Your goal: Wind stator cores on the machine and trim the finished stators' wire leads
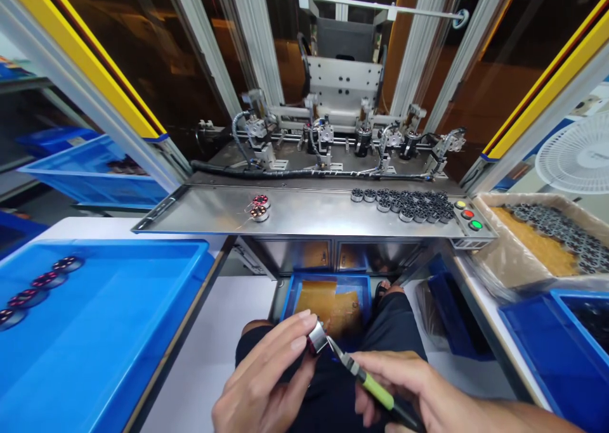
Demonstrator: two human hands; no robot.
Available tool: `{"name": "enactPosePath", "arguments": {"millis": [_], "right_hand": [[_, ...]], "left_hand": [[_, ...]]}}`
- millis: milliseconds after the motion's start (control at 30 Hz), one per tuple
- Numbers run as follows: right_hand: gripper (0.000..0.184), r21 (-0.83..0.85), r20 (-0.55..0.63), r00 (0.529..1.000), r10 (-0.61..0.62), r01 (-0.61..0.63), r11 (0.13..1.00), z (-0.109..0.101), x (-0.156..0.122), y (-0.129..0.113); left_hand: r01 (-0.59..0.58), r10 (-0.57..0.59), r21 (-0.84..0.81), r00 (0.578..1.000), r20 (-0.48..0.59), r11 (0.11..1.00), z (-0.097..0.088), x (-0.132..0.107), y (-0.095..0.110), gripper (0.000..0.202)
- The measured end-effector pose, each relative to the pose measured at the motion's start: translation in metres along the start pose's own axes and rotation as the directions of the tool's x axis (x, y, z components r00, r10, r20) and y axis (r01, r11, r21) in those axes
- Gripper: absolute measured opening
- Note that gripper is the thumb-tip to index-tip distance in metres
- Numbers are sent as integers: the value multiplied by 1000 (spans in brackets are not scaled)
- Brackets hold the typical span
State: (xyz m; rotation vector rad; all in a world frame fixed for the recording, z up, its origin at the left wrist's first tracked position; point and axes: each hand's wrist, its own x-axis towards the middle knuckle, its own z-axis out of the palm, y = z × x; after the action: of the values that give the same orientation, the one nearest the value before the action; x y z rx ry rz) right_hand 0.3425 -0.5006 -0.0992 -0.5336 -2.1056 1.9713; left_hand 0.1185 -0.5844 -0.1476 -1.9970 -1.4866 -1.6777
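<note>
My left hand (266,379) pinches a small round motor stator (317,338) with a shiny metal rim, held above my lap. My right hand (404,382) is closed around needle-nose pliers (378,392) with green and black handles. The pliers' tips meet the right edge of the stator; whether they grip a wire there is too small to tell. On the steel ledge ahead lie two stators, one with red windings (261,201) and one with copper windings (259,213), thin wire ends sticking out to the left.
Black ring-shaped parts (413,205) cluster on the ledge's right, beside push buttons (468,215). Behind stand machine fixtures (323,135). A blue tray (95,357) at left holds several stators. A lined box (518,262) of black parts is at right; a blue bin (328,277) sits below.
</note>
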Motion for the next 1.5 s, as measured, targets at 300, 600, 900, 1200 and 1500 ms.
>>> {"name": "enactPosePath", "arguments": {"millis": [300, 600, 900, 1200, 1500], "right_hand": [[47, 21, -15, 1000, -7, 8, 1000, 1, 7, 0], [24, -66, -30, 999, 29, -31, 997, 1, 10, -5], [44, -101, -159, 987, 34, -50, 994, 4, 8, 5], [55, 292, -336, 917, 213, -114, 950, 2, -15, 57], [56, 401, -301, 897, 323, -189, 897, 2, -12, 64]], "left_hand": [[26, -26, -38, 1000, -17, 999, 2, 1, 1, 69], [46, -47, -43, 999, -1, 998, 0, -2, -1, 74], [96, -101, -70, 993, -60, 993, 6, -3, -2, 70], [480, -750, -876, 597, 285, 50, 9, -10, -26, 64], [479, -748, -874, 551, 371, -81, 12, -26, -31, 64]]}}
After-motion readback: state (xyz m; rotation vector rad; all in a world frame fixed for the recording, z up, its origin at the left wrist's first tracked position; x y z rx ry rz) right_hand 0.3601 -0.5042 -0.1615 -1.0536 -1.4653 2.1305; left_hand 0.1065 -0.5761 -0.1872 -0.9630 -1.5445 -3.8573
